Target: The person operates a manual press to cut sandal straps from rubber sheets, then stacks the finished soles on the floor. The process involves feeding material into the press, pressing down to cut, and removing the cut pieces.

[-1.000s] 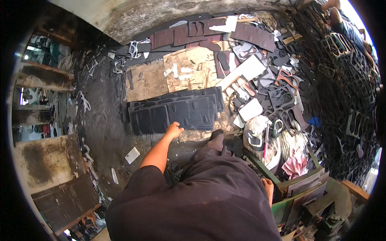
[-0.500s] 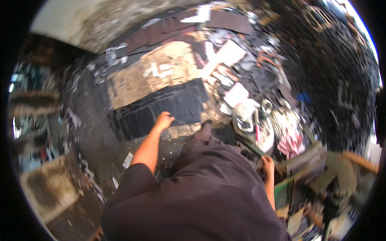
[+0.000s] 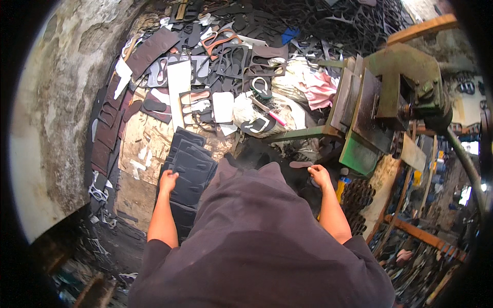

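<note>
My right hand (image 3: 320, 175), in front of me on the right, pinches the end of a small brown sole-shaped piece (image 3: 299, 164). On the left, my left hand (image 3: 168, 180) has its fingers curled together over the edge of a pile of black sheets (image 3: 192, 167); whether anything is between them is hidden. Curved sole outlines mark these overlapping sheets. Ahead of me, a pale sack (image 3: 292, 115) holds offcuts, a pink-and-white strip-like object (image 3: 277, 118) and a pale ring-shaped piece (image 3: 261, 87).
A green press-like machine (image 3: 418, 97) with upright plates (image 3: 362, 120) stands on my right. Cut-out sole scraps (image 3: 226, 56) cover the ground ahead. Brown sheets (image 3: 108, 128) lie along the wall at left, beside a worn tan board (image 3: 149, 133). Dark stacked pieces (image 3: 357, 200) sit near my right forearm.
My view has swung to the right, bringing the machine further in. The brown piece in my right hand now shows. My left hand remains by the black sheets, fingers still curled.
</note>
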Available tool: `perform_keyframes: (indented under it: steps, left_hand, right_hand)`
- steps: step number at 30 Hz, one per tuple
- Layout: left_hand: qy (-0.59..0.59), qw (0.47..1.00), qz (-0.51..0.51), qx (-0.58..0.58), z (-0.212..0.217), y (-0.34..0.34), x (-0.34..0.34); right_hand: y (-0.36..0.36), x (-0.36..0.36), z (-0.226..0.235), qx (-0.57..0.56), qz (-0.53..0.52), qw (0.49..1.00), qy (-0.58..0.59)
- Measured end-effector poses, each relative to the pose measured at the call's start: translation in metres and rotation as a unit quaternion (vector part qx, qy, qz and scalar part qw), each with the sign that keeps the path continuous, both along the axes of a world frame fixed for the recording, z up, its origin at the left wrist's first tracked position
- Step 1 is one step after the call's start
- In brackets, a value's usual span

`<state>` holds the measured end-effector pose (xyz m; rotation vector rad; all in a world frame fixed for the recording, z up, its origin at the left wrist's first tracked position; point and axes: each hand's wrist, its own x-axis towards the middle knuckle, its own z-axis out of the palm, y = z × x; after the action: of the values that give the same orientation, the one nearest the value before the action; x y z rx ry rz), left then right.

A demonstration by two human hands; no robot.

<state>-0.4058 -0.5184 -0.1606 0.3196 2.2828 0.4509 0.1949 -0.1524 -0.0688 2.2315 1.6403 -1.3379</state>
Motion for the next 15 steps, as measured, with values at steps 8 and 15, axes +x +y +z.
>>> perform_keyframes:
  steps: [8, 15]
  left_hand:
    - [0.021, 0.993, -0.077, 0.089, 0.027, 0.122, -0.044]
    - [-0.025, 0.989, -0.14, 0.046, 0.053, 0.155, 0.0]
  right_hand:
    - [-0.099, 0.039, -0.006, -0.059, -0.15, 0.987, -0.012]
    - [-0.12, 0.033, -0.01, -0.055, -0.192, 0.98, 0.012]
